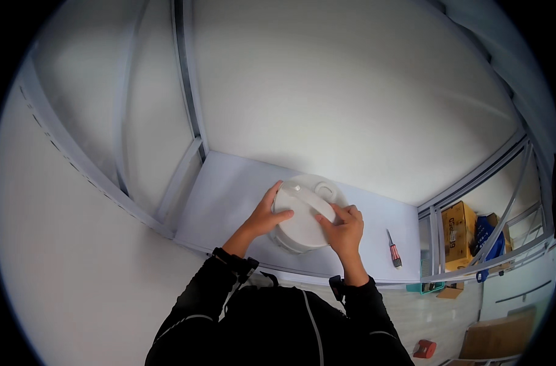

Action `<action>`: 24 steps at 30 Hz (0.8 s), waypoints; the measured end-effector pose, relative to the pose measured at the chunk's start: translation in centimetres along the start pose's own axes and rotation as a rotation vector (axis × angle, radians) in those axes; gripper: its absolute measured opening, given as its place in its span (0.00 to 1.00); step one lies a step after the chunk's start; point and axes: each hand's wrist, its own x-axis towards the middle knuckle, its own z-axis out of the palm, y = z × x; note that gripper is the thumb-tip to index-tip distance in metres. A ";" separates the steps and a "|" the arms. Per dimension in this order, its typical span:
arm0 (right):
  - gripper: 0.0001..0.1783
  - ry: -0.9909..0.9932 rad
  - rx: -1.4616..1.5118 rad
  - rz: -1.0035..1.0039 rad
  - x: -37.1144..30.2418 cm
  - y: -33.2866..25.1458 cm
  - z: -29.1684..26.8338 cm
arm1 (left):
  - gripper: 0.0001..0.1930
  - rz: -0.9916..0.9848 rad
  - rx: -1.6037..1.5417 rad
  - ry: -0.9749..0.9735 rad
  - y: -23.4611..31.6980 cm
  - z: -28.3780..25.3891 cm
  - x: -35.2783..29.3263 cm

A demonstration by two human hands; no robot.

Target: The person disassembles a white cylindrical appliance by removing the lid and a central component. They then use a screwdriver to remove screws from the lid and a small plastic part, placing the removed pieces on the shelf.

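Observation:
A white round container (299, 222) with a flat top stands on the table in front of me. A curved white band (314, 201), which looks like a carrying handle, arches across its top, and a round raised cap or spout (325, 190) shows behind it. My left hand (267, 212) grips the container's left side, thumb lying on the top and fingers round the edge. At the right end of the band, my right hand (345, 229) is closed on the handle with thumb and fingers. A screwdriver (394, 249) with a red and black grip lies to the right, apart from both hands.
The pale table (223, 183) backs onto a white panel (351, 91), with metal frame posts (189, 79) at the left. Beyond the right-hand frame are a yellow box (458, 235), a blue item (488, 238) and a teal basket (425, 287). A red object (425, 349) sits on the floor.

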 end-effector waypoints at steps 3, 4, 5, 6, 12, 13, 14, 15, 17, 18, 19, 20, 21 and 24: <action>0.25 -0.009 -0.021 0.101 -0.2 0.6 0.4 | 0.54 0.001 0.018 -0.022 0.7 0.4 0.0; 0.24 -0.007 -0.019 0.107 -0.3 0.6 0.4 | 0.54 -0.003 0.022 -0.028 1.3 0.5 0.0; 0.24 -0.005 -0.017 0.113 -0.3 0.7 0.4 | 0.54 -0.006 0.027 -0.035 1.5 0.5 0.0; 0.24 0.000 -0.012 0.115 -0.2 0.7 0.5 | 0.53 0.002 0.030 -0.038 1.4 0.4 0.2; 0.24 0.054 -0.014 0.086 -0.8 1.1 1.1 | 0.47 0.107 0.146 -0.010 0.1 0.3 1.1; 0.24 0.061 -0.026 0.067 -0.9 1.1 1.0 | 0.45 0.112 0.171 0.001 0.3 0.4 1.2; 0.24 0.067 -0.037 0.048 -0.9 1.2 1.0 | 0.43 0.117 0.196 0.011 0.5 0.5 1.4; 0.24 0.072 -0.043 0.024 -0.8 0.9 1.1 | 0.39 0.130 0.180 0.035 0.0 0.1 1.9; 0.24 0.041 -0.013 0.034 -0.6 0.2 1.0 | 0.33 0.162 0.142 0.081 -1.7 -0.6 3.1; 0.24 0.028 0.000 0.044 -0.6 0.1 0.8 | 0.32 0.159 0.108 0.063 -1.5 -0.6 3.4; 0.24 0.027 -0.009 0.055 -0.6 -0.1 0.7 | 0.30 0.156 0.075 0.046 -1.2 -0.5 3.6; 0.24 0.024 -0.017 0.067 -0.6 -0.4 0.6 | 0.29 0.153 0.041 0.031 -0.9 -0.5 3.7; 0.24 0.020 -0.023 0.075 -0.6 -0.5 0.5 | 0.29 0.155 0.040 0.028 -1.0 -0.5 3.8; 0.25 0.020 -0.036 0.095 -0.6 -0.6 0.4 | 0.28 0.168 0.050 0.029 -1.5 -0.5 4.0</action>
